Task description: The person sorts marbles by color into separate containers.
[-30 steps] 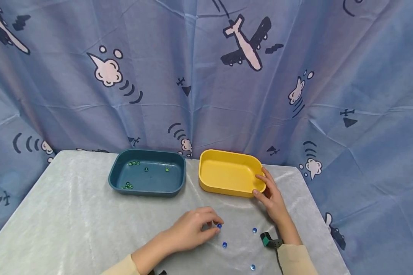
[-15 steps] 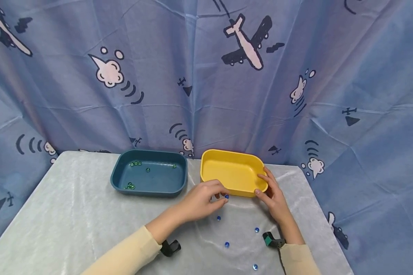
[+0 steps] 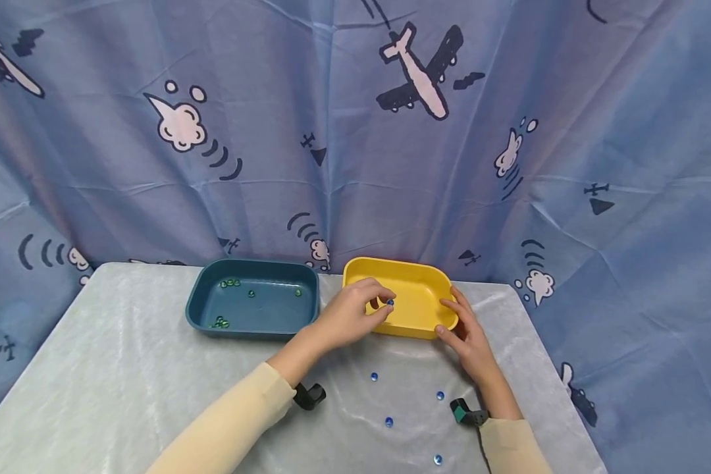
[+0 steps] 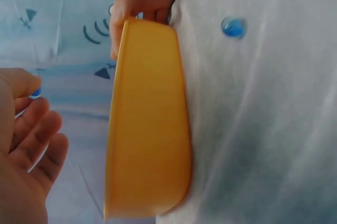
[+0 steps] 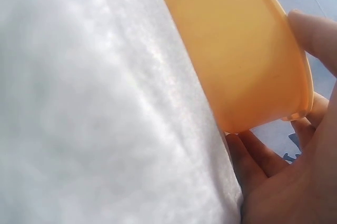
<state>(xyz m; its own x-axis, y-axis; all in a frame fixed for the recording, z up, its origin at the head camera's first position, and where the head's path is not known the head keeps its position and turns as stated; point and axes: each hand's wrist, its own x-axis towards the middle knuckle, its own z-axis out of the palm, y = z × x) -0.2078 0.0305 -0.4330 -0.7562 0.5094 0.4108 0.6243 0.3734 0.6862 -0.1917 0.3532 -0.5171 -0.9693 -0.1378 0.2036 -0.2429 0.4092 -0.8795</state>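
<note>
Between thumb and forefinger my left hand (image 3: 352, 315) pinches a blue glass bead (image 3: 390, 302), held above the yellow tray (image 3: 417, 331). The left wrist view shows the same bead (image 4: 36, 93) at the fingertips, higher than the rim of the tray (image 4: 150, 124). My right hand (image 3: 473, 345) grips the right end of the yellow tray, thumb on the near rim and some fingers over the edge. In the right wrist view, fingers of that hand (image 5: 295, 182) also lie against the tray's outer wall (image 5: 237, 61).
Several blue beads lie on the grey cloth in front of the yellow tray, one of them (image 3: 389, 422) near the middle. A teal tray (image 3: 266, 332) at the left holds several green beads (image 3: 251, 293). Behind the table hangs a blue patterned curtain (image 3: 261, 118).
My left hand has lifted the pinched bead from the cloth and moved it away from me, over the yellow tray. My right hand has kept its grip on the tray.
</note>
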